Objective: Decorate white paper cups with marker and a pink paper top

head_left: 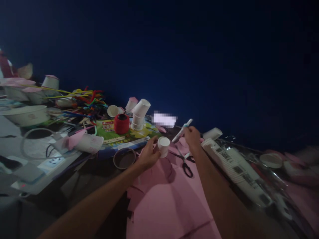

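My left hand (150, 154) has its fingers around the side of a small white paper cup (163, 150), whose round end faces up above the pink paper (159, 205). In my right hand (192, 136) is a slim white pen (179, 132), slanting down to the left, its lower end near the paper. Black-handled scissors (187, 169) lie on the pink sheet between my arms. Beside my left wrist is a dark round ring-like object (124, 158), too dim to name.
Stacked paper cups (138, 118) and a red thread spool (121, 124) stand on a colourful packet (107, 137). At right lies a plastic-wrapped sleeve of cups (234, 166). Coloured pipe cleaners (92, 98), a white bowl (26, 115) and a power strip (53, 162) are left.
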{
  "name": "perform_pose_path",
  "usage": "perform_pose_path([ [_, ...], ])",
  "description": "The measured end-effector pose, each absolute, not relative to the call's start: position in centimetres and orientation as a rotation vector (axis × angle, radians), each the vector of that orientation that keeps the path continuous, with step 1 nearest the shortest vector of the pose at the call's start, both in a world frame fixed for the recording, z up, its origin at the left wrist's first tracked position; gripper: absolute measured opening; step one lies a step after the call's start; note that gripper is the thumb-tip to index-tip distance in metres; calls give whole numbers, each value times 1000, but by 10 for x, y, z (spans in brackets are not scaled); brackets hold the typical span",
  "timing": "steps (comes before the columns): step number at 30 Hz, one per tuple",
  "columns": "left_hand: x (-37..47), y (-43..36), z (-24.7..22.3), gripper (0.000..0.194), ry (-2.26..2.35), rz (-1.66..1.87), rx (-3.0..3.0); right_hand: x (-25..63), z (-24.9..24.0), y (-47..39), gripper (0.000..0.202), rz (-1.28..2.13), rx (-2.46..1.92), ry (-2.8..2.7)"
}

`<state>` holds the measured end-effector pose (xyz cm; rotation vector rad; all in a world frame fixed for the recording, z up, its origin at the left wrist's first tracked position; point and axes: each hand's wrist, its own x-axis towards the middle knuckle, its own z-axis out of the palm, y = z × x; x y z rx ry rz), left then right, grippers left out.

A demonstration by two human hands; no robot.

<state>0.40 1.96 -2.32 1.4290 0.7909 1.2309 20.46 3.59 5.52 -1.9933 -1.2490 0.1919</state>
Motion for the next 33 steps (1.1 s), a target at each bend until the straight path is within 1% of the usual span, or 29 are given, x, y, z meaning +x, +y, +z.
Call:
perform_pose_path([
  [2, 3, 18, -19, 62, 788, 1309, 1433, 210, 65, 23, 27, 199, -1857, -1147],
  [4, 1, 14, -9, 56, 797, 1443, 1494, 210, 71, 5, 23, 283, -1692, -1063],
  [5, 0, 11, -3, 51, 810, 1514, 1506, 208, 73, -5, 20, 465, -1458, -971],
  [7, -3, 5, 8, 33, 831, 1610, 1538, 200, 72, -28, 23, 774, -1124, -866],
  [8, -3, 2, 13, 21, 821, 1599, 1619, 193, 70, -38, 22, 882, -1037, -855],
  [9, -4, -1, 17, 14, 775, 1566, 1738, 186, 68, -48, 21, 972, -972, -862],
  [10, -3, -4, 19, 12, 705, 1524, 1847, 178, 64, -56, 21, 1038, -924, -868],
  [12, -1, -10, 21, 18, 596, 1359, 2039, 163, 56, -66, 23, 1106, -846, -868],
  [14, 2, -14, 21, 23, 599, 1189, 2175, 153, 48, -69, 15, 1117, -815, -893],
  [15, 4, -15, 20, 21, 646, 1111, 2217, 150, 43, -68, 11, 1122, -823, -911],
  [17, 6, -17, 20, 14, 759, 1008, 2243, 150, 36, -65, 11, 1118, -869, -904],
  [20, 6, -18, 20, 13, 818, 935, 2213, 160, 32, -60, 19, 1081, -908, -806],
  [23, 7, -22, 23, 15, 733, 764, 2106, 168, 31, -60, 25, 1019, -968, -808],
  [25, 11, -26, 23, 15, 640, 678, 1907, 167, 29, -62, 25, 990, -1034, -861],
  [29, 17, -32, 22, 26, 587, 646, 1577, 158, 21, -67, 22, 918, -1033, -925],
  [33, 17, -30, 19, 33, 443, 645, 1434, 150, 19, -71, 18, 1055, -979, -1008],
])
